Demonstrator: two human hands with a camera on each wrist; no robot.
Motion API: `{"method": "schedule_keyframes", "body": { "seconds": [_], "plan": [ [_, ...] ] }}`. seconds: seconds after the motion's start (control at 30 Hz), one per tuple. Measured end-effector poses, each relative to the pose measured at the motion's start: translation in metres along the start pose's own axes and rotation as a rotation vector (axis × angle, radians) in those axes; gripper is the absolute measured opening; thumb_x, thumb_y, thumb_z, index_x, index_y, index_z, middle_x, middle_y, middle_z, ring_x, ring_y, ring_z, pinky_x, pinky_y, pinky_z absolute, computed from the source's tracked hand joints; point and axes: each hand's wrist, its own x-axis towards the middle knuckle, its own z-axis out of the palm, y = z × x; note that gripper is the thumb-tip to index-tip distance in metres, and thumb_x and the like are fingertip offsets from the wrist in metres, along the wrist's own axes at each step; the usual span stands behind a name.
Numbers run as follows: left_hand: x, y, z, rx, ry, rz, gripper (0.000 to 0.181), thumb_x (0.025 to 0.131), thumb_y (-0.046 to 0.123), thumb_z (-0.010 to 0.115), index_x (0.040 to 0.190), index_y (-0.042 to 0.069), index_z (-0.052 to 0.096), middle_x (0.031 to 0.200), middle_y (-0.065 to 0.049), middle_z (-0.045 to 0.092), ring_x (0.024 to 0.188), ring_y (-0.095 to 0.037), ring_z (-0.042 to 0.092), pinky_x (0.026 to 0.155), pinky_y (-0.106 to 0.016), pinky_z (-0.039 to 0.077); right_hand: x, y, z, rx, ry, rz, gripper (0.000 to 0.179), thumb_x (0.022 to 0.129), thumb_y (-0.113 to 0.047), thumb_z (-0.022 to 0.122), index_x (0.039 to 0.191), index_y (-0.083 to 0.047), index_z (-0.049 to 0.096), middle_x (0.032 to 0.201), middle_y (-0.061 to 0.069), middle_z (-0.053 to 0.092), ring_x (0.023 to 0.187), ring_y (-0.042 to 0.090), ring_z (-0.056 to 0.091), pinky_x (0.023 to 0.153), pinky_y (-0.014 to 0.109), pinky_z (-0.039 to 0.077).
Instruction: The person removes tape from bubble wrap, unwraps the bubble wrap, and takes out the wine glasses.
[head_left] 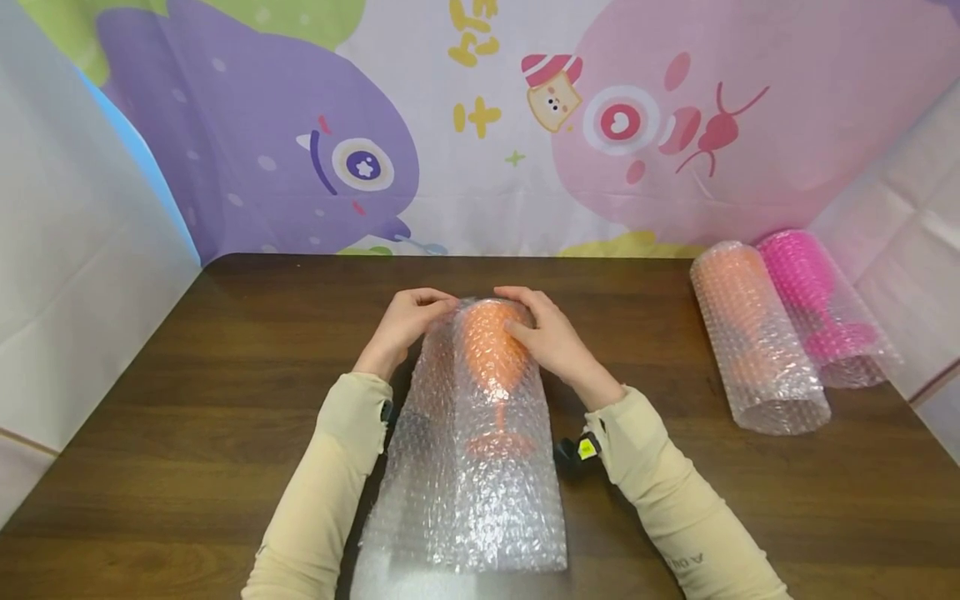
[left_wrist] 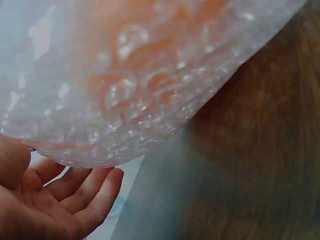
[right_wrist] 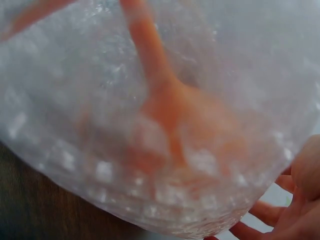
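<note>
An orange goblet (head_left: 495, 350) lies inside a sheet of bubble wrap (head_left: 510, 525) at the middle of the table, its bowl toward the far side and its foot toward me. The wrap forms a tube around it, and a loose flap spreads to the left. At the far left corner of the wrap, my left hand (head_left: 401, 329) pinches the edge between thumb and fingers. My right hand (head_left: 553, 337) holds the rolled part at the bowl end, thumb on top and fingers at the far rim. Through the film, the right wrist view shows the orange stem (right_wrist: 147, 47) up close.
Two more bubble-wrapped goblets lie at the right: an orange one (head_left: 738, 292) and a pink one (head_left: 802, 271) beside it. A cartoon-printed cloth (head_left: 465, 192) hangs behind the brown wooden table (head_left: 187, 433). White panels (head_left: 67, 208) stand at both sides.
</note>
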Motion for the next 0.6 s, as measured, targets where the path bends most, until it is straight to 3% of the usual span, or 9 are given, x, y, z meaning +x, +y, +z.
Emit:
{"method": "schedule_keyframes", "body": {
  "seconds": [0.6],
  "plan": [
    [0.0043,-0.0029,-0.0004,-0.025,0.089,-0.042,0.026,0.089,0.024,0.057,0.104,0.004,0.065,0.107,-0.011,0.062,0.091,-0.019,0.057,0.076,-0.031,0.049,0.0007,0.0014,-0.001,0.004,-0.019,-0.028,0.038,0.088,-0.005,0.053,0.126,-0.008,0.051,0.124,0.015,0.048,0.112,0.027,0.044,0.094,0.043,0.038]
  ]
}}
